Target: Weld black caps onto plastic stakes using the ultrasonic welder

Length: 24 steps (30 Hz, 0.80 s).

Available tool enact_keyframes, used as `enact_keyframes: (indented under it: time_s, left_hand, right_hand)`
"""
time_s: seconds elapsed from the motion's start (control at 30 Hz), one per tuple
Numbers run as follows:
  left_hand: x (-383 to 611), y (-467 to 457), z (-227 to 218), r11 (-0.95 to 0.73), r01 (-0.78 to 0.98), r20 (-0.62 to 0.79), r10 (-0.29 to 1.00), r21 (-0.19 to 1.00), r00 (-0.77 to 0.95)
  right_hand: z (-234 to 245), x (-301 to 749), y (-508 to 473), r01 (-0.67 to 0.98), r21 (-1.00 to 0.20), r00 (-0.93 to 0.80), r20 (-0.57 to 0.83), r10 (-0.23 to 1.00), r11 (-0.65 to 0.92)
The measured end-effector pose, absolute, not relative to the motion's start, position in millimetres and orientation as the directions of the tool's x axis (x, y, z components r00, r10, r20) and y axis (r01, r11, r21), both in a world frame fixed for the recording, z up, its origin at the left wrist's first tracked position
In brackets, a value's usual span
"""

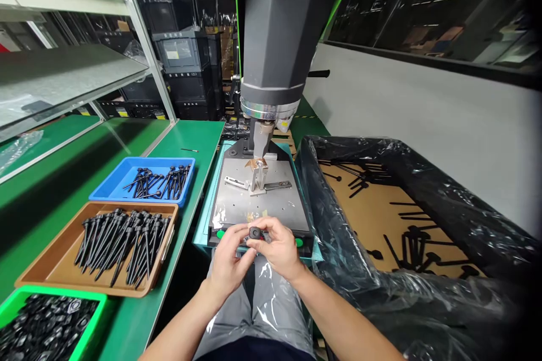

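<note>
A small black plastic part (254,232) with a squarish, rounded head faces me, and I cannot see the rest of it behind the fingers. My left hand (231,259) is closed, with its fingertips at the part's left side. On the other side, my right hand (276,245) pinches it between thumb and fingers. Both hands are over the front edge of a press's metal base plate (271,208). Beyond them stands a small metal fixture (258,176) on that plate, directly under the machine's horn (262,138).
Left, on the green bench, are a blue tray (186,194) and a brown tray (38,271) of black rods with heads, and a green bin (101,307) of small black parts. At right stands a plastic-lined box (339,225) holding more rods. Green buttons (299,242) flank the base.
</note>
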<state>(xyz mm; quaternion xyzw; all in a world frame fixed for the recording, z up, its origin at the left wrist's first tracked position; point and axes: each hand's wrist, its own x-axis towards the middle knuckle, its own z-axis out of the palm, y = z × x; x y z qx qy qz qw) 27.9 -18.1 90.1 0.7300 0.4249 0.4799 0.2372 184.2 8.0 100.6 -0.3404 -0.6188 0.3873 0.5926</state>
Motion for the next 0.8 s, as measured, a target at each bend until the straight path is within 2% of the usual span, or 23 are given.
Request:
enact_keyframes:
  time_s: [0.1,0.17,0.3,0.4,0.63,0.8]
  left_hand:
    - [36,-20,90,-0.445,0.353,0.427,0.895,0.823,0.131]
    - [37,-21,87,-0.357,0.311,0.335,0.934,0.881,0.121]
    - [34,-24,80,-0.114,0.084,0.104,0.988,0.990,0.115]
    - [32,-25,80,0.013,-0.062,-0.004,0.989,0.998,0.146]
    - [28,-28,89,0.087,-0.138,-0.061,0.982,0.987,0.181]
    - [26,-36,82,0.102,-0.155,-0.080,0.987,0.983,0.139]
  right_hand:
    - [100,179,4,-0.195,-0.937,0.006,0.295,0.956,0.290]
    - [101,179,4,-0.238,-0.948,0.006,0.214,0.977,0.210]
    - [101,182,4,-0.175,-0.976,-0.101,0.149,0.984,0.130]
    - [98,181,1,-0.129,-0.991,-0.254,0.077,0.964,0.045]
    - [92,173,0,-0.162,-0.984,-0.320,-0.024,0.947,-0.079]
    - [90,166,-3,-0.122,-0.990,-0.297,-0.031,0.954,-0.070]
